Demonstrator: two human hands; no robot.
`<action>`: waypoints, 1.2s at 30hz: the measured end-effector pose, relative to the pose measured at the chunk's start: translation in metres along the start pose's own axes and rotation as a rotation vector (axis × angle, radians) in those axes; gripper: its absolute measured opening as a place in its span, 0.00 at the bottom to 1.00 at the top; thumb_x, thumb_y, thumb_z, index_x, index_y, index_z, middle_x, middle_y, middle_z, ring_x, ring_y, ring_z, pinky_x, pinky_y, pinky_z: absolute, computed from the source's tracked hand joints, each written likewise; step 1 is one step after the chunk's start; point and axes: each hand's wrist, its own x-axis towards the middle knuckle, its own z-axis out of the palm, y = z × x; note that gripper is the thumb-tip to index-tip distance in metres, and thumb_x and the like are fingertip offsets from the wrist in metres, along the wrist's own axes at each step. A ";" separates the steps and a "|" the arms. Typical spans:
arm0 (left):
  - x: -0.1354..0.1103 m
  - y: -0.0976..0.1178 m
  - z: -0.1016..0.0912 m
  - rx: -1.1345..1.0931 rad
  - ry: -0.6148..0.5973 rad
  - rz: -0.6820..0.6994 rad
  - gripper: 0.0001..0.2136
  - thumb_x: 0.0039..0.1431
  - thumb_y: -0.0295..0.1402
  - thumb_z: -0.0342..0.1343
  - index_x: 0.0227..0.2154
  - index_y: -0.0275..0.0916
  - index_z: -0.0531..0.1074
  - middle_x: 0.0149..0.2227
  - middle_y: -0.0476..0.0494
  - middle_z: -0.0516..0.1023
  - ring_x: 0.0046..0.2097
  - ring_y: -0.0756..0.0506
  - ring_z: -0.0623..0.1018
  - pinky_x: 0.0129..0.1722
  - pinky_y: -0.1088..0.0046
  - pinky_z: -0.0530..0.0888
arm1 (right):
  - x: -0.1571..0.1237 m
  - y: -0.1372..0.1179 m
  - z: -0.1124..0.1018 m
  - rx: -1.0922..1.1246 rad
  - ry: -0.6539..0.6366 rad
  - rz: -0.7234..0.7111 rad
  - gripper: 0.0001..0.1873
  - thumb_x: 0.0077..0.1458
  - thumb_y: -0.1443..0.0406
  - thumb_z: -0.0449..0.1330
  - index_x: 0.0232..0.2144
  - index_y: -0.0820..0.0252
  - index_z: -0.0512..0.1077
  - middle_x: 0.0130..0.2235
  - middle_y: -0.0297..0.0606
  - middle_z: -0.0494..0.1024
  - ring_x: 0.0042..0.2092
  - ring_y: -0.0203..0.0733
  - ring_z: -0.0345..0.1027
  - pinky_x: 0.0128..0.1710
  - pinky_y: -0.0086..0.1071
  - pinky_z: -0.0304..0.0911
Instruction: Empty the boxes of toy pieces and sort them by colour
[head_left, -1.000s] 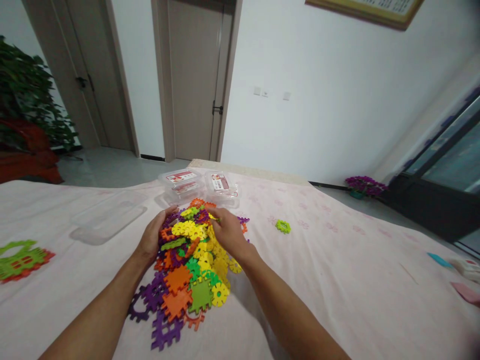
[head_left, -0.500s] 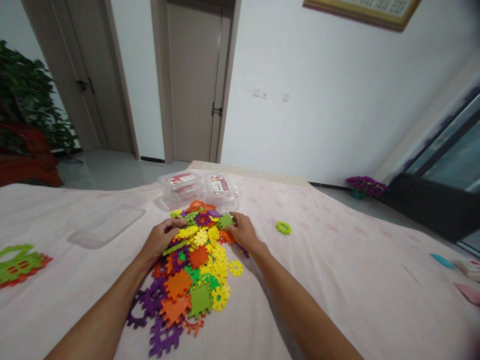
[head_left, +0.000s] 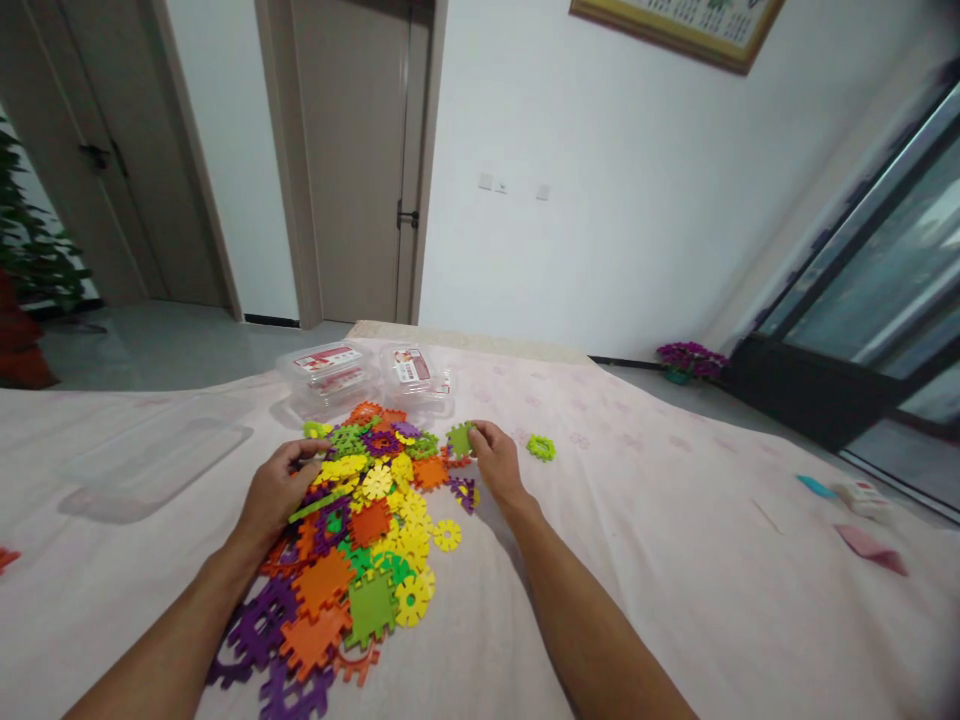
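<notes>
A heap of flat plastic interlocking pieces (head_left: pixel 360 530) in orange, yellow, green and purple lies on the pale pink cloth (head_left: pixel 637 560). My left hand (head_left: pixel 279 488) rests on the heap's left side, fingers curled over yellow and green pieces. My right hand (head_left: pixel 495 462) is at the heap's far right edge, fingers pinched on a green square piece (head_left: pixel 460 438). A lone light-green gear piece (head_left: pixel 541 447) lies on the cloth just right of that hand.
Two clear plastic boxes (head_left: pixel 330 368) (head_left: pixel 417 375) with red labels stand behind the heap. A clear lid or tray (head_left: pixel 150 465) lies to the left. Small teal and pink items (head_left: pixel 840 500) lie far right. Doors and a white wall rise beyond.
My right hand moved from the middle of the heap out to its right edge and closed on a green piece. The camera turned right, so everything shifted left.
</notes>
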 end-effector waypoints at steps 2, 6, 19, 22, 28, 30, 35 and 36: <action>0.001 -0.004 -0.001 0.071 0.026 0.023 0.20 0.53 0.44 0.55 0.45 0.41 0.78 0.47 0.41 0.80 0.46 0.38 0.78 0.51 0.61 0.72 | 0.008 0.009 -0.016 -0.078 0.105 0.045 0.21 0.60 0.56 0.51 0.45 0.61 0.76 0.34 0.37 0.79 0.36 0.43 0.70 0.41 0.35 0.66; 0.002 -0.007 -0.003 0.144 0.043 0.053 0.19 0.55 0.44 0.54 0.46 0.42 0.78 0.48 0.42 0.80 0.46 0.38 0.78 0.51 0.62 0.72 | 0.020 0.035 -0.052 -0.295 0.285 0.131 0.25 0.58 0.58 0.51 0.53 0.62 0.73 0.37 0.40 0.79 0.38 0.45 0.71 0.45 0.39 0.65; 0.000 -0.008 -0.003 0.144 0.004 0.128 0.16 0.55 0.46 0.56 0.40 0.44 0.79 0.47 0.42 0.80 0.47 0.36 0.78 0.49 0.61 0.73 | 0.015 0.082 -0.105 -0.601 0.381 0.325 0.25 0.56 0.62 0.55 0.54 0.65 0.75 0.49 0.54 0.73 0.49 0.51 0.70 0.50 0.43 0.64; 0.000 -0.009 -0.002 0.086 -0.043 0.112 0.16 0.55 0.47 0.56 0.40 0.44 0.79 0.49 0.41 0.79 0.49 0.37 0.78 0.53 0.61 0.73 | 0.009 0.077 -0.107 -0.659 0.395 0.369 0.24 0.56 0.60 0.57 0.54 0.60 0.75 0.53 0.52 0.70 0.51 0.53 0.68 0.49 0.42 0.63; 0.003 -0.007 0.000 0.103 -0.088 0.156 0.20 0.54 0.49 0.56 0.42 0.42 0.80 0.53 0.37 0.76 0.58 0.34 0.74 0.61 0.55 0.67 | 0.007 0.060 -0.097 -0.781 0.333 0.263 0.18 0.60 0.66 0.54 0.47 0.55 0.79 0.47 0.47 0.74 0.51 0.53 0.65 0.48 0.41 0.61; 0.004 -0.004 0.000 0.099 -0.102 0.149 0.20 0.53 0.50 0.57 0.42 0.42 0.80 0.53 0.38 0.75 0.57 0.34 0.74 0.62 0.55 0.67 | 0.008 0.052 -0.082 -0.764 0.285 0.129 0.17 0.60 0.68 0.53 0.46 0.57 0.80 0.47 0.46 0.75 0.51 0.52 0.65 0.51 0.40 0.60; 0.002 0.004 -0.001 0.073 -0.126 0.120 0.20 0.51 0.51 0.58 0.40 0.43 0.80 0.50 0.40 0.77 0.56 0.35 0.75 0.61 0.57 0.67 | 0.004 0.030 -0.030 -0.528 -0.045 -0.185 0.14 0.61 0.68 0.55 0.44 0.56 0.79 0.45 0.43 0.80 0.50 0.48 0.69 0.55 0.40 0.61; 0.001 0.005 -0.001 0.071 -0.131 0.116 0.20 0.52 0.51 0.58 0.40 0.43 0.80 0.51 0.40 0.77 0.56 0.35 0.75 0.61 0.57 0.68 | 0.002 0.027 -0.022 -0.503 -0.095 -0.216 0.14 0.62 0.67 0.55 0.45 0.56 0.79 0.47 0.43 0.80 0.51 0.48 0.69 0.55 0.40 0.61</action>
